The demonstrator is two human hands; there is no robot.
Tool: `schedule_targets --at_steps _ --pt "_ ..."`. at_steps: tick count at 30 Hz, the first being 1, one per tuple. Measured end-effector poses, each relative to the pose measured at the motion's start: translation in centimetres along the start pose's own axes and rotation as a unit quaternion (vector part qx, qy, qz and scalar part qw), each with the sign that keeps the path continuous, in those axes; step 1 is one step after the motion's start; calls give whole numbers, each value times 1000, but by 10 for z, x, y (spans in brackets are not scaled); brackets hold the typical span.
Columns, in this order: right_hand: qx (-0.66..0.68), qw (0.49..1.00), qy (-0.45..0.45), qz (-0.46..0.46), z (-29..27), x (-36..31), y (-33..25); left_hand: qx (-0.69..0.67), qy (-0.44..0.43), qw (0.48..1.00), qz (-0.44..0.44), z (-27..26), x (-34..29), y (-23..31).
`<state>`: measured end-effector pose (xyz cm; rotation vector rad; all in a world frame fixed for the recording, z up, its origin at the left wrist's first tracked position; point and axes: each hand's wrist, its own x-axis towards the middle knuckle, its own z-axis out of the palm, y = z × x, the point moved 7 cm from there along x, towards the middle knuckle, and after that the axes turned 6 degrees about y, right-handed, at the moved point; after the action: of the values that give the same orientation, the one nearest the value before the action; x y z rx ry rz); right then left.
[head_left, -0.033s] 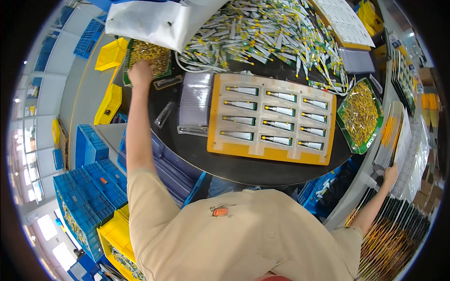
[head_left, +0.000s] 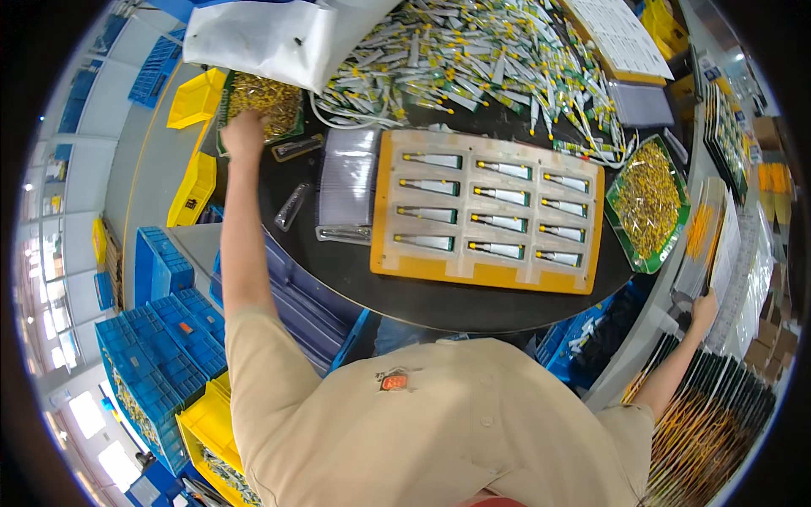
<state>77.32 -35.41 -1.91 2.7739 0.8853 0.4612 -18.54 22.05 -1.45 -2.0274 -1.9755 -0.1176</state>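
My left hand (head_left: 243, 133) reaches down into a green tray (head_left: 296, 127) heaped with small yellow-gold pieces (head_left: 269, 95). Its fingers are bent and partly hidden, so what they hold does not show. Far to the right, my right hand (head_left: 704, 308) is closed at the lower end of a white sheet (head_left: 726, 266) on the side bench; what lies in its fingers is unclear. Between them, on the black round table, a yellow-edged board (head_left: 481, 277) has rows of pockets, with a small white tube (head_left: 503, 196) lying in each one.
Loose tubes (head_left: 473, 55) pile up at the back beside a white bag (head_left: 258, 42). Stacked clear plastic trays (head_left: 346, 173) adjoin the board's left side. Another green tray (head_left: 621, 224) of yellow pieces stands right. Blue crates (head_left: 160, 334) and yellow bins (head_left: 194, 188) line the left.
The view has shifted slightly, moving the scene a little left. My left hand sits slightly further left within the green tray. My right hand stays at the same place on the bench.
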Motion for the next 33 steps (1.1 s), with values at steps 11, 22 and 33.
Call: schedule_targets --at_steps 11,22,33 --pt "115 959 207 158 -137 -44 -51 -484 72 856 165 -143 -199 155" --pt "563 776 279 62 -211 -172 -144 -454 96 860 212 -133 -257 204" --pt "426 790 114 -426 -203 -302 -315 -495 80 851 157 -138 -181 204"
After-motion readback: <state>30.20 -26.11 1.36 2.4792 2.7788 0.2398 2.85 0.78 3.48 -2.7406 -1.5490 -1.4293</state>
